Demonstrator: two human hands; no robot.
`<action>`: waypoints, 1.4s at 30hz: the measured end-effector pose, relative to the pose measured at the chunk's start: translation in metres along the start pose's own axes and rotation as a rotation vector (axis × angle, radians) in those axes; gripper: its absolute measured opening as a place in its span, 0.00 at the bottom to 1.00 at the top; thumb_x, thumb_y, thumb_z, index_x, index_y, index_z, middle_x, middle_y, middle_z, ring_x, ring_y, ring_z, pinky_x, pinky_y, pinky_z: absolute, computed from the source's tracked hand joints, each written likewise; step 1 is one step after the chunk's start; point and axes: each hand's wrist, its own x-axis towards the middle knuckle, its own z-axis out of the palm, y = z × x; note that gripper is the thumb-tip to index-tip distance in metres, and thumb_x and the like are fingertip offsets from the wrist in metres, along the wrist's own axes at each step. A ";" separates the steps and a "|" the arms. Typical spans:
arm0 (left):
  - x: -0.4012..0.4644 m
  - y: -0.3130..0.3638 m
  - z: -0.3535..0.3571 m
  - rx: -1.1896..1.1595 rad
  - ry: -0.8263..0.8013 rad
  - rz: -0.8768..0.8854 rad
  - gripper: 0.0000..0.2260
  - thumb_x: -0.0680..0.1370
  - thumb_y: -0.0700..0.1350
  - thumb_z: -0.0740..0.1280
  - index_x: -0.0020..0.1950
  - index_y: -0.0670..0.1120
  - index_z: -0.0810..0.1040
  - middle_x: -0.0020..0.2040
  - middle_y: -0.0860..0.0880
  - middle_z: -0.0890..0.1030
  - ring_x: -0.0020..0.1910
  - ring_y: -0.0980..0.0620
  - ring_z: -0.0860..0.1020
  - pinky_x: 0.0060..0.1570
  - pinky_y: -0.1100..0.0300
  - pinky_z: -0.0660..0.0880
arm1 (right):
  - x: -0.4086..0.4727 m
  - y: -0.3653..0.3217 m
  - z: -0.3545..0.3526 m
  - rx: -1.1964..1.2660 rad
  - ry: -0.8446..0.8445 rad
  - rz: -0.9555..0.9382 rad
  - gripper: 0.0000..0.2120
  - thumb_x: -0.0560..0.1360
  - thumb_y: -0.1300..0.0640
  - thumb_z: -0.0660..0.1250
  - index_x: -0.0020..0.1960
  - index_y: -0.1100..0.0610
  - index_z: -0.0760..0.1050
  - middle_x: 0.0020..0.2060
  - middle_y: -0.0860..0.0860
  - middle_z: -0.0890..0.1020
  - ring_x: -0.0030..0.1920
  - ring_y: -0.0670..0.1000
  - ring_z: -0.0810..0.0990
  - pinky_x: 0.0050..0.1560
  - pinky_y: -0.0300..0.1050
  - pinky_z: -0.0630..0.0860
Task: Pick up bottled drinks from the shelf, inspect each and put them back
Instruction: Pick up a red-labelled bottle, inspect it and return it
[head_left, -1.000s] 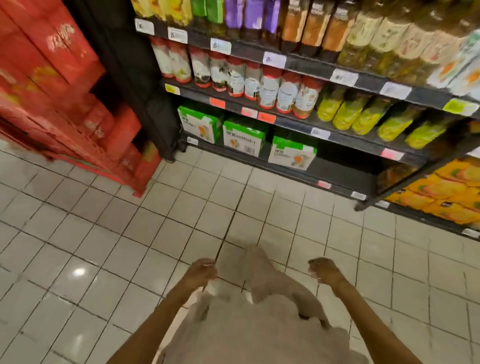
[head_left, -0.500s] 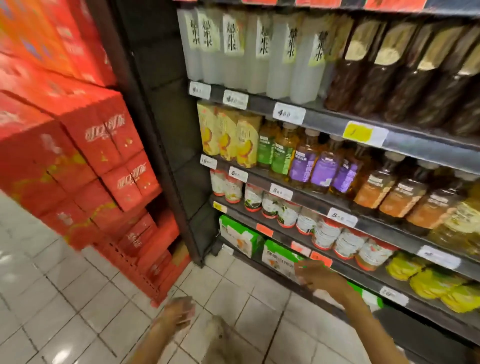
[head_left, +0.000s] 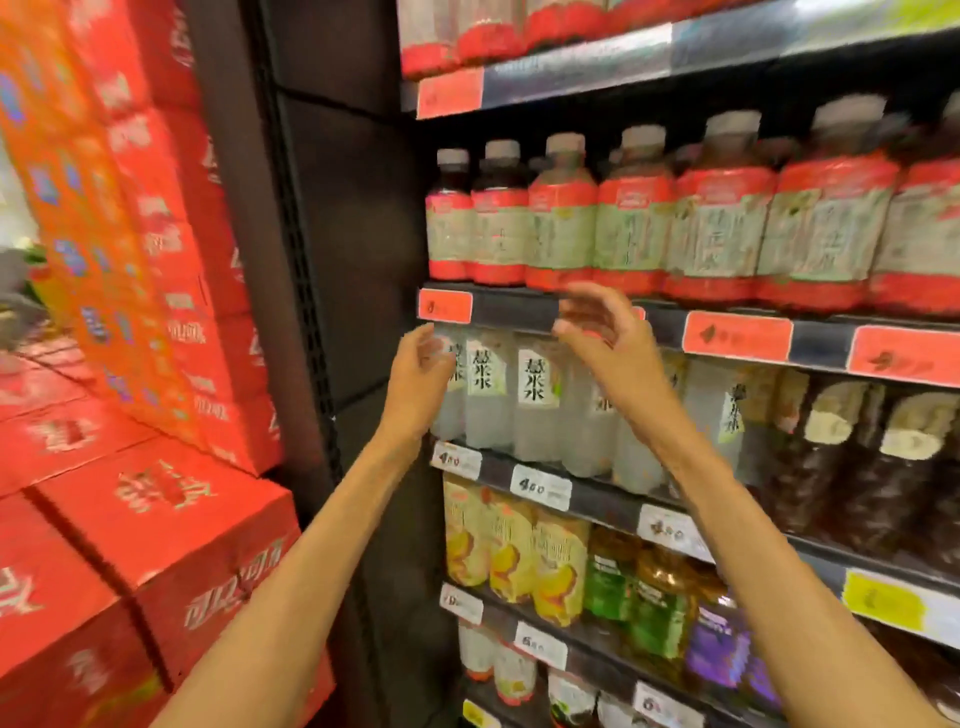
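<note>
To my left rises a tall stack of red cardboard drink cartons with white lettering (head_left: 171, 530), and a dark metal shelf upright (head_left: 291, 249) stands between it and the drinks. On the shelf level with my hands sits a row of cloudy white plastic bottles with pale labels and black characters (head_left: 537, 400); above them runs a row of dark bottled drinks with red-and-green labels and grey caps (head_left: 628, 218), and below, yellow fruit-printed bottles (head_left: 524, 556) beside green-labelled and purple-labelled ones. Further right on my shelf stand dark brown bottles with cream-topped labels (head_left: 841, 457). Orange price tags (head_left: 737, 338) line the black shelf edge just above my fingers.

My left hand (head_left: 421, 374) is raised with its fingers loosely spread, holding nothing, in front of the leftmost white bottle; the blur leaves me unsure whether it touches it. My right hand (head_left: 602, 332) is also unclenched and holds nothing, fingers curved loosely, and it covers part of the shelf edge and the white bottles behind it.

Half a second ago both hands hung low near the pale tiled floor and my view took in the lower shelves; now my arms reach up and the floor is out of sight. Every bottle stands on the shelf.
</note>
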 end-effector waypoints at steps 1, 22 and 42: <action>0.013 0.010 -0.001 -0.005 0.034 0.041 0.18 0.80 0.37 0.61 0.70 0.41 0.66 0.65 0.40 0.74 0.64 0.43 0.74 0.64 0.48 0.71 | 0.018 -0.007 0.006 -0.002 0.003 -0.048 0.17 0.76 0.66 0.67 0.63 0.57 0.71 0.56 0.54 0.77 0.55 0.47 0.76 0.53 0.30 0.73; 0.142 0.023 0.026 0.400 0.198 0.242 0.21 0.81 0.46 0.62 0.72 0.41 0.64 0.66 0.41 0.71 0.62 0.44 0.74 0.53 0.58 0.68 | 0.238 -0.040 0.101 -1.303 0.066 -0.397 0.18 0.81 0.49 0.57 0.63 0.62 0.71 0.57 0.60 0.79 0.60 0.61 0.75 0.60 0.55 0.67; 0.128 0.010 0.040 0.203 0.361 0.296 0.20 0.79 0.42 0.67 0.69 0.40 0.67 0.64 0.43 0.70 0.62 0.47 0.73 0.63 0.51 0.71 | 0.232 -0.037 0.120 -0.770 0.104 -0.381 0.19 0.77 0.52 0.66 0.64 0.59 0.70 0.60 0.58 0.77 0.59 0.59 0.76 0.53 0.51 0.72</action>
